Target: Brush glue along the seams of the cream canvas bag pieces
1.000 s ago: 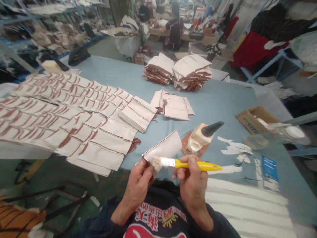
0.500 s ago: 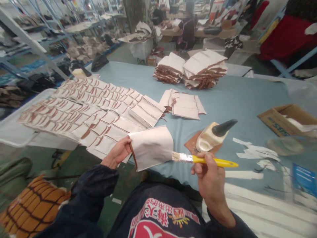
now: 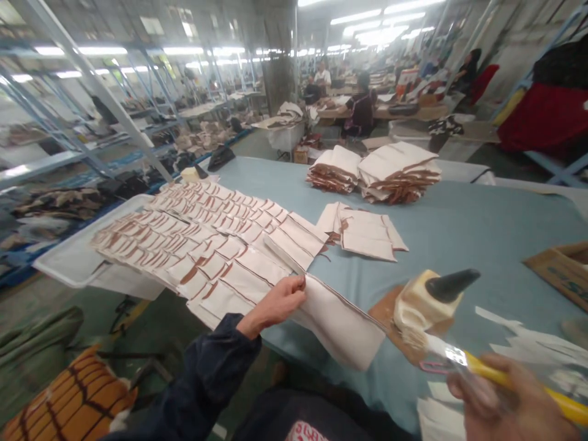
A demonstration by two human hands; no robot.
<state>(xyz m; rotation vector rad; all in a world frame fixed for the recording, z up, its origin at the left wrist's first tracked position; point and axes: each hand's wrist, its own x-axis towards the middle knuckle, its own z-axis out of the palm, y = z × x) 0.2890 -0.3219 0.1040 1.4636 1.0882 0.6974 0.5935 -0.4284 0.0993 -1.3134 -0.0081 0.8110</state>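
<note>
My left hand (image 3: 278, 301) pinches the upper left corner of a pale fabric panel (image 3: 342, 321) with a brown edge, which hangs over the front of the table. In my right hand (image 3: 509, 392), somewhat blurred, is a paintbrush (image 3: 487, 367) with a yellow handle and a metal ferrule. Its pale bristles are at the side of a cream plastic bottle (image 3: 425, 306) with a black conical spout; whether they touch it I cannot tell. Under the bottle lies a brown piece (image 3: 383, 306). Overlapping rows of similar panels (image 3: 239, 269) spread to the left of my left hand.
Two stacks of panels (image 3: 397, 171) stand at the back of the blue-covered table (image 3: 496, 214), with a few loose panels (image 3: 367, 233) before them. White strips (image 3: 537, 337) and a cardboard box (image 3: 563, 269) lie at right. A white plastic tub (image 3: 68, 257) is under the left rows.
The brush has moved right, from the panel's edge to the bottle. My left hand has raised the panel's corner and turned it, close to the laid rows. The camera view has tilted up.
</note>
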